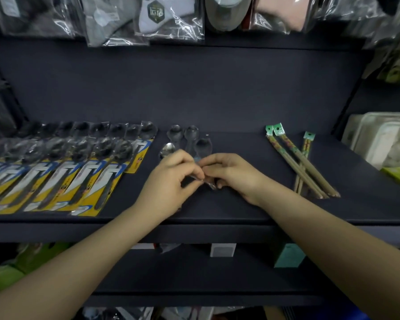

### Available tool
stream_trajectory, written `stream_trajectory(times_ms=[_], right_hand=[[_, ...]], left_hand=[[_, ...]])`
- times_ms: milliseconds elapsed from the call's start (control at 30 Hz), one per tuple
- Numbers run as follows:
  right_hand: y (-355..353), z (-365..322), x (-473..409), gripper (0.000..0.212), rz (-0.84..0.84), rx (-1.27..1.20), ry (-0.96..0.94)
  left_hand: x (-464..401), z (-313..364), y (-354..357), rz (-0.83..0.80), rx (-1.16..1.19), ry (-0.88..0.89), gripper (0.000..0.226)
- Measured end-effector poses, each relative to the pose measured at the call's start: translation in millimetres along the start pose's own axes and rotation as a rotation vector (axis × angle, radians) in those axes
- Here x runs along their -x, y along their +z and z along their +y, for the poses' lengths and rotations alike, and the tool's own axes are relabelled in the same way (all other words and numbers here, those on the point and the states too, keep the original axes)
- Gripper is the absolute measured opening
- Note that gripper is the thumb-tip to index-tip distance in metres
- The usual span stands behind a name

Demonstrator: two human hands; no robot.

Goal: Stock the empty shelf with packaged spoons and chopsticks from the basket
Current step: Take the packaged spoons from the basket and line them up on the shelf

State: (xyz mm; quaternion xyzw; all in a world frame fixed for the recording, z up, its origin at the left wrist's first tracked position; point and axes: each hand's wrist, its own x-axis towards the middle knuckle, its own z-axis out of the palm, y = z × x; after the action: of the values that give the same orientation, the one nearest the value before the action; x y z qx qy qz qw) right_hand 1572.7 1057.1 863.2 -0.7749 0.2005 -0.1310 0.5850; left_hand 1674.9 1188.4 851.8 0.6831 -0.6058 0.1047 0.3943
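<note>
Both your hands, left hand (171, 179) and right hand (231, 174), pinch the clear-wrapped spoons (189, 139) mid-shelf (240, 211); that slick wrap could slip and scatter the neat cluster.

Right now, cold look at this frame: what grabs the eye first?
The two hands meet mid-shelf: left hand and right hand share a grip on clear-wrapped spoons fanned out behind the fingers. Left of them, a tidy overlapping row of yellow spoon packs fills the dark shelf. To the right, chopstick packs with green tags lie loosely crossed.
</note>
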Motion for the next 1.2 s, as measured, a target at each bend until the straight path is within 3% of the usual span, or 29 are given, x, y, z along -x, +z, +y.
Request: stream_trajectory(times_ms=[167,333,400,533,667,767,900,1033,1100,1200], right_hand=[[5,0,-11,0.005,0.036,0.298,-0.068],[4,-1,-40,0.043,0.284,0.504,0.012],[5,-2,-55,0.050,0.321,0.535,0.046],[9,-4,-79,0.043,0.386,0.547,0.072],[13,-9,-87,0.015,0.378,0.377,0.133],[16,-9,-90,0.009,0.405,0.307,0.151],[23,-4,-91,0.011,0.438,0.542,0.134],[21,-5,-83,0.028,0.459,0.684,0.153],[13,-7,-73,0.037,0.543,0.709,0.121],[-18,-10,-47,0.028,0.667,0.806,0.097]], left_hand=[[13,-3,-11,-0.201,-0.162,0.138,0.019],[23,-9,-25,-0.431,-0.077,0.060,0.034],[25,-13,-30,-0.442,-0.075,0.095,0.035],[29,-22,-35,-0.425,-0.082,0.060,0.040],[31,-34,-40,-0.495,-0.146,0.000,0.064],[31,-41,-42,-0.556,-0.144,0.005,0.071],[31,-42,-40,-0.561,-0.178,0.047,0.077],[22,-37,-40,-0.516,-0.210,0.064,0.086],[12,-30,-42,-0.477,-0.229,0.093,0.088],[-3,-16,-43,-0.410,-0.155,0.102,0.079]])
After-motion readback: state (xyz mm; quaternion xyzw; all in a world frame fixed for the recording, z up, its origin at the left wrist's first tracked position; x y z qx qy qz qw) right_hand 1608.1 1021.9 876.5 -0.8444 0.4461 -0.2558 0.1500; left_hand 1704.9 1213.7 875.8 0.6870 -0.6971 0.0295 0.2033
